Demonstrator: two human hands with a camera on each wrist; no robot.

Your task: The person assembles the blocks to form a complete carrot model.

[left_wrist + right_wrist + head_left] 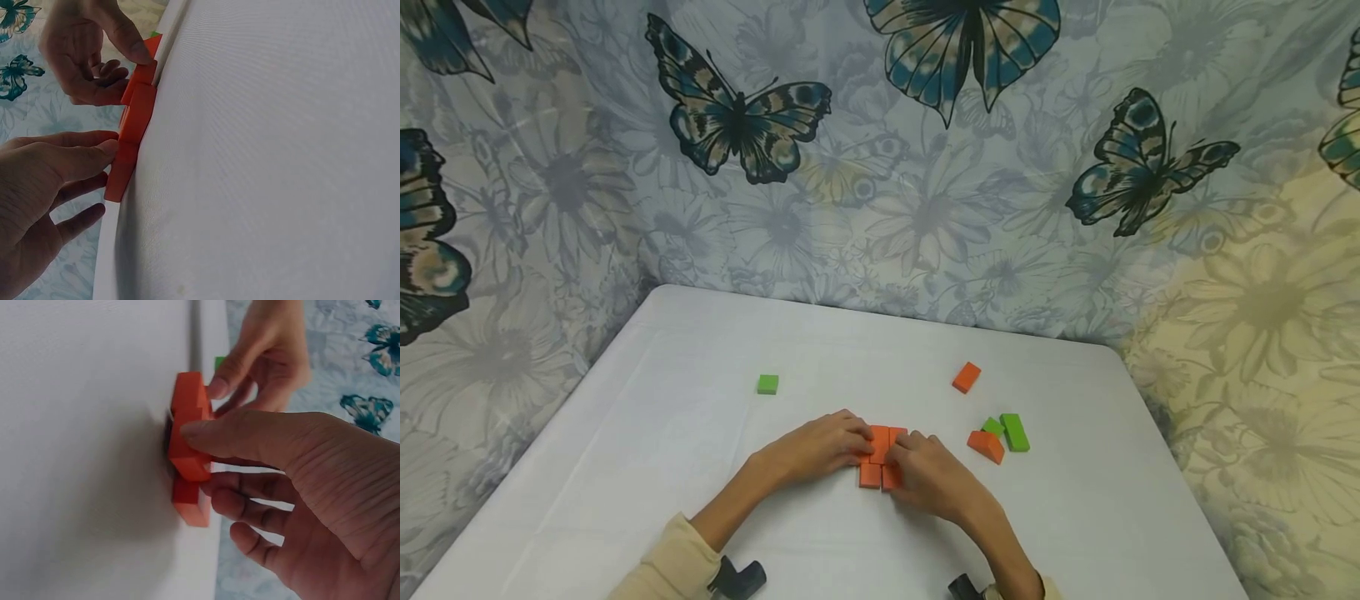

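Note:
Several orange blocks [879, 442] lie pressed close together in a compact group on the white table, with two squarish faces [870, 476] along the near side. My left hand [820, 447] comes in from the left, its thumb and forefinger holding an orange block [122, 172] at that end of the group. From the other side, my right hand [934, 479] pinches an orange block [186, 453] between thumb and fingers. A thin gap shows between the two near blocks. Fingers hide part of the group's left and right sides.
To the right lie an orange wedge-like block [986, 447], a small green block [992, 427] and a longer green block [1015, 432]. Farther back is another orange block [966, 377]. A green block [767, 384] sits at the left. Butterfly-print cloth [925, 208] hangs behind the table [1075, 517].

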